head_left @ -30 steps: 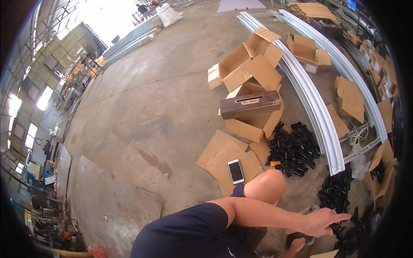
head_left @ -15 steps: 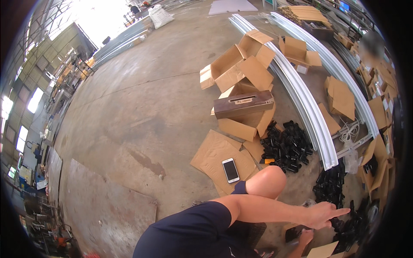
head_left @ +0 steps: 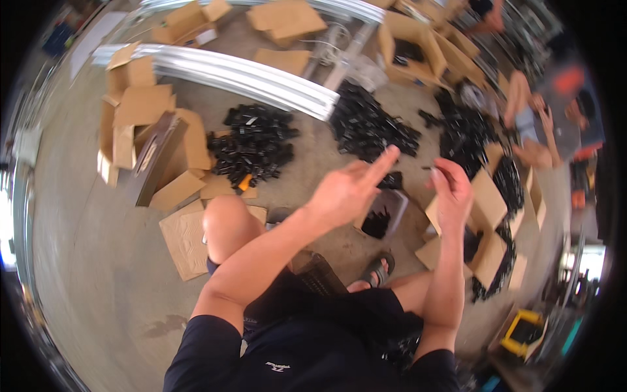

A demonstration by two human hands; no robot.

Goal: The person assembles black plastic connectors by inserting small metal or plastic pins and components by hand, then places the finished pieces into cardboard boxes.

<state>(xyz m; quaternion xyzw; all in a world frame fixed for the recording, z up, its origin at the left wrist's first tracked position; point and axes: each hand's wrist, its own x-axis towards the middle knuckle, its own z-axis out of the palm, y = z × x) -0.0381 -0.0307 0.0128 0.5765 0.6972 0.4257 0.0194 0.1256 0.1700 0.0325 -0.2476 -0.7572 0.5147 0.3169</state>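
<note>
Since a second ago the view has swung to the piles of black parts (head_left: 375,127) at twelve o'clock. The left hand (head_left: 349,189) lifts empty, fingers spread; the right hand (head_left: 450,189) seemingly pinches a small dark piece (head_left: 429,168).

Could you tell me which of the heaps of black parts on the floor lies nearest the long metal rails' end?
The middle heap, touching the rails at their end; the left heap lies below them.

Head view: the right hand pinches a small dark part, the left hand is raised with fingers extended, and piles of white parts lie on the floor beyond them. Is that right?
Not quite. In the head view the piles of parts on the floor are black, not white. The rest stands: the right hand pinches a small dark part, and the left hand is raised with fingers extended.
</note>
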